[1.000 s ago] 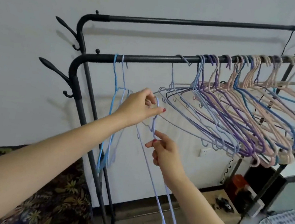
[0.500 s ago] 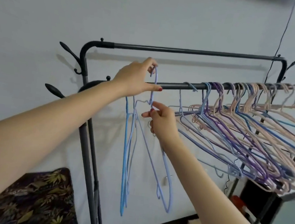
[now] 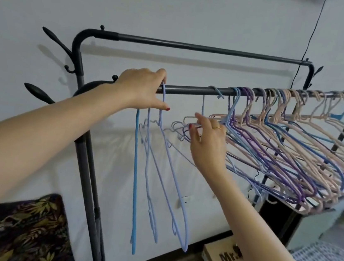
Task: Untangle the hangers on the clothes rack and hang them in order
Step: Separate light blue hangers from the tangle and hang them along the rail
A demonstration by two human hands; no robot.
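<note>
left hand [image 3: 142, 88] grip pinching lilac hanger [image 3: 170, 173] hook at the rail [image 3: 193, 89] | right hand [image 3: 207, 142] grip loose, fingers among the tangled hangers [image 3: 282, 157]

1. One head-worn wide-angle view looks forward, slightly downward, at the clothes rack [image 3: 193, 89] against the wall.
2. It sits close: both forearms stretch from the lower edge toward the rail.
3. No second view overlaps.
</note>
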